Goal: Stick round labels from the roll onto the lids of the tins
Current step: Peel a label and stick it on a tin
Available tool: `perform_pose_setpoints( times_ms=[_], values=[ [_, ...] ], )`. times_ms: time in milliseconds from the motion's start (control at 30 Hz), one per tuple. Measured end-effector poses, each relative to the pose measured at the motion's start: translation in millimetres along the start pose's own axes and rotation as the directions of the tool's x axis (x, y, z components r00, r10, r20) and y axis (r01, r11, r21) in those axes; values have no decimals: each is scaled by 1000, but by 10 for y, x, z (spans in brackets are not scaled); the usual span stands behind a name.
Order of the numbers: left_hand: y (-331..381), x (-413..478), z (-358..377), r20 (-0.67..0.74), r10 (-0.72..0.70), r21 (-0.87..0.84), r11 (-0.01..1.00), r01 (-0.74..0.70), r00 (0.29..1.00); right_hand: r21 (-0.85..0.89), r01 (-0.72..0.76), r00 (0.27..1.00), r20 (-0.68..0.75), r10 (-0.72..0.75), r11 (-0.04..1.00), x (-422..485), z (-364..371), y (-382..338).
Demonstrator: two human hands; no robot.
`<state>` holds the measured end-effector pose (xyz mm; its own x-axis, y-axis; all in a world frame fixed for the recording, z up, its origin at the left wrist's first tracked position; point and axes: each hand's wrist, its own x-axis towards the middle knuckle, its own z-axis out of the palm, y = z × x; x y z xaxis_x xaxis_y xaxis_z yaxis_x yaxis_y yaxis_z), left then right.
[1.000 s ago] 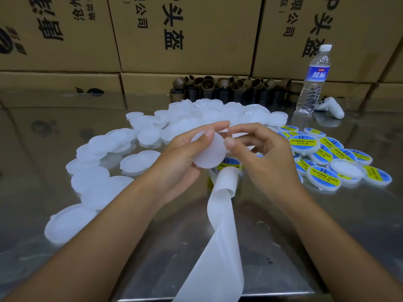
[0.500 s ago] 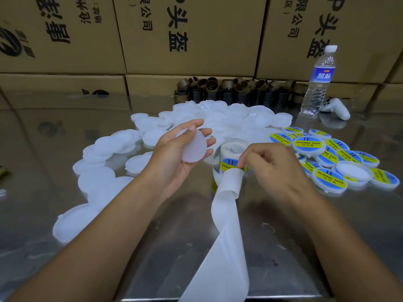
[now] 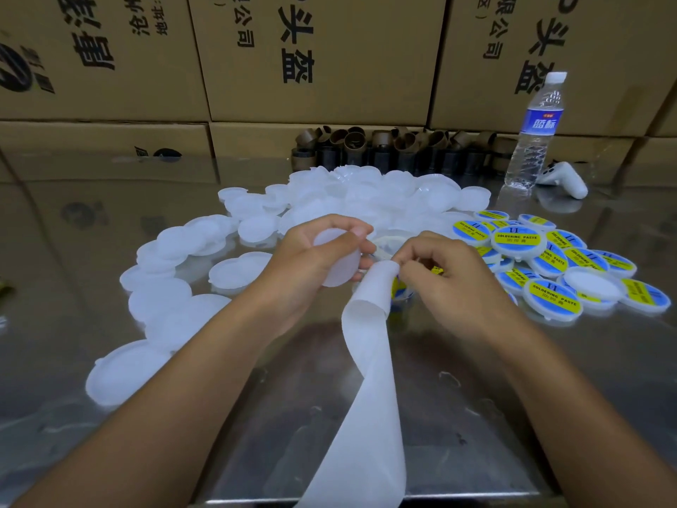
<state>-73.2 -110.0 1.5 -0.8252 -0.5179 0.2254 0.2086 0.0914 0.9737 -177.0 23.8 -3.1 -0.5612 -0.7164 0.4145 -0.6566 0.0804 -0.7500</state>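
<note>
- A shiny steel table (image 3: 476,397) stands against stacked cardboard boxes (image 3: 329,56). A water bottle (image 3: 531,141) stands at the far right.
- Blank lids (image 3: 176,306) lie spread across the left and the back of the table, and labelled lids (image 3: 516,240) are heaped on the right.
- The left hand (image 3: 293,265) is curled round one plain white lid (image 3: 339,262), held by its rim just above the table with the flat face towards the right hand.
- The right hand (image 3: 450,276) has its thumb and forefinger pressed together on the top of the backing strip (image 3: 370,379), where it leaves the roll (image 3: 388,243). Whether a label is caught there I cannot tell.
- The roll stands between the hands, mostly hidden.
- The lid looks light, stiff and smooth, so holding it by the rim keeps the face free.
- A label is probably thin, limp and sticky, so it is best lifted by one edge and kept from folding onto itself.
- The strip hangs slack off the near edge of the table.
</note>
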Motion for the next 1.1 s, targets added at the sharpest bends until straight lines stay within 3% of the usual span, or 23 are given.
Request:
perform_pose_setpoints(
  times_ms=[267,433,700,867,1100],
  values=[
    [47,-32,-55,77,-12,89,996,5,997,119,57,993,98,-69,991,-1,63,18],
    [18,-9,-95,42,-13,116,993,8,999,162,74,996,35,-81,984,13,93,29],
    [48,12,-118,19,-152,-154,976,153,988,217,82,996,-49,-73,973,10,82,7],
    [60,40,-130,-28,-253,-332,915,230,967,126,189,978,-108,-176,974,-12,72,-25],
    [24,34,-117,124,-299,-291,901,323,946,5,284,958,-54,-283,959,-27,90,-6]
  ],
)
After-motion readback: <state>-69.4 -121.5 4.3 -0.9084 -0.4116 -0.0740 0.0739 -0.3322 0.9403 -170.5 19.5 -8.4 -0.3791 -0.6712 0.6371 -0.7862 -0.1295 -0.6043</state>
